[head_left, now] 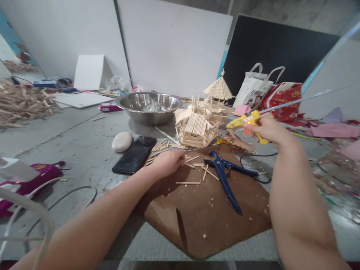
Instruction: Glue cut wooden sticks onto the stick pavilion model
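My right hand [267, 131] is wrapped around a yellow glue gun [244, 120], its nozzle pointing left beside a model pavilion [197, 125] built of wooden sticks. An orange light glows on the gun. My left hand [170, 163] is low over the brown board [219, 232], fingers closed; what they pinch, if anything, is hidden. Short wooden sticks [188, 183] lie scattered by its fingertips, with more beside the phone. Right of these, blue-handled cutters [225, 180] rest with their handles spread.
A steel bowl [149, 108] stands behind a black phone [135, 154] and a white rounded object [122, 141]. A purple device [46, 172] and pale cables are at left. Bags [251, 90] and a clear jar [336, 170] are at right; a stick heap [22, 103] lies far left.
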Action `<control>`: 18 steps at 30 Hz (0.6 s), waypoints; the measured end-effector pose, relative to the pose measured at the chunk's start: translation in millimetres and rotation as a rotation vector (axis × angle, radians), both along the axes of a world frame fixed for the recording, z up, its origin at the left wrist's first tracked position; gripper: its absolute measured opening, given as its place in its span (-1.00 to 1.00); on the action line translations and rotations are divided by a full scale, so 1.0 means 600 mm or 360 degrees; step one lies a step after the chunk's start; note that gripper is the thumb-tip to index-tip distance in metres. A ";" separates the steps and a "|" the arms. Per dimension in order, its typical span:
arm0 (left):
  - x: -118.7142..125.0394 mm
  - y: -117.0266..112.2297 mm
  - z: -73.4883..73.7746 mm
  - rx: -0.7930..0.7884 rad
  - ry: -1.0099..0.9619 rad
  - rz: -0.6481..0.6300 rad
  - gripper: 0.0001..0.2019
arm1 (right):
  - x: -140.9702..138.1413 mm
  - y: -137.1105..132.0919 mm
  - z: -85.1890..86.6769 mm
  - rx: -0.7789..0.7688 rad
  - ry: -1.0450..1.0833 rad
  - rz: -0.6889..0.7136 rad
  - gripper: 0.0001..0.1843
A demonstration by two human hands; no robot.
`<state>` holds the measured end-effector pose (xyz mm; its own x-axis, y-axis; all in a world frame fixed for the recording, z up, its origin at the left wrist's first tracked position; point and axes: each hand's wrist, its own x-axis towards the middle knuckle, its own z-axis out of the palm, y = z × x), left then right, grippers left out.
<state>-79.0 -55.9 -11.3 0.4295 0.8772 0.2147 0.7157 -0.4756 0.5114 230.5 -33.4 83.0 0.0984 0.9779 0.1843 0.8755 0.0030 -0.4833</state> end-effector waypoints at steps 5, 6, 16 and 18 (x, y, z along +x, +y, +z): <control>0.034 -0.011 0.021 -0.0401 -0.0684 0.0114 -0.93 | 0.012 0.005 -0.003 -0.0075 0.0000 0.0099 -0.60; 0.045 -0.013 0.027 -0.0522 -0.0843 0.0101 -0.93 | 0.014 0.008 -0.005 -0.0056 0.0005 0.0093 -0.60; 0.108 0.006 0.037 -0.0852 -0.1001 0.0112 -0.84 | 0.014 0.022 -0.010 0.0044 0.0103 0.0063 -0.67; 0.106 0.009 0.037 -0.0722 -0.0837 0.0118 -0.77 | 0.011 0.020 -0.009 0.0049 0.0105 0.0053 -0.68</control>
